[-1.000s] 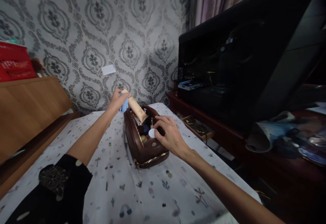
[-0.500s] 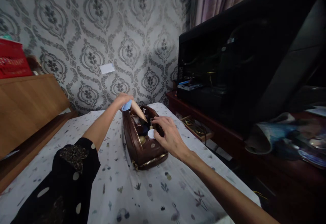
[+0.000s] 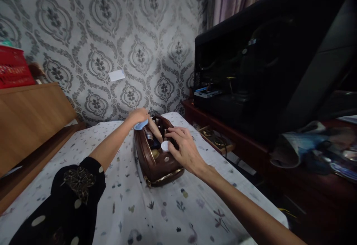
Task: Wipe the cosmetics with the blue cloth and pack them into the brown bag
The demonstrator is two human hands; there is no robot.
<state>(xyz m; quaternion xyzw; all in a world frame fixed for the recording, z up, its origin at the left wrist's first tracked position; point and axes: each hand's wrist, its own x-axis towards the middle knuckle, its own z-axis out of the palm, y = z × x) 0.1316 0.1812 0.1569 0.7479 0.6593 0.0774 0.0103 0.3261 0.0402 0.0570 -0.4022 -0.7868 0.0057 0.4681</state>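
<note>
A brown leather toiletry bag [image 3: 146,163] lies unzipped on the bed, with a gold zipper along its edge. My left hand [image 3: 138,115] is closed at the bag's far left, gripping the upper end of a beige tube [image 3: 155,129] that slants down into the bag. A light blue piece [image 3: 141,125], perhaps cloth, shows under that hand. My right hand [image 3: 185,149] rests over the bag's right side with thumb and fingers apart. Its thumb is beside a round white lid [image 3: 164,146]. Small bottles and a yellowish round item [image 3: 155,153] sit inside.
A patterned white sheet [image 3: 150,215] covers the bed. To the right, a large black television [image 3: 264,70] stands on a dark red cabinet with a small open drawer [image 3: 216,141]. A wooden headboard [image 3: 33,115] with a red box [image 3: 13,68] is at left.
My left hand has moved slightly right and down, and the beige tube has gone lower into the bag. My right hand stays nearly in place.
</note>
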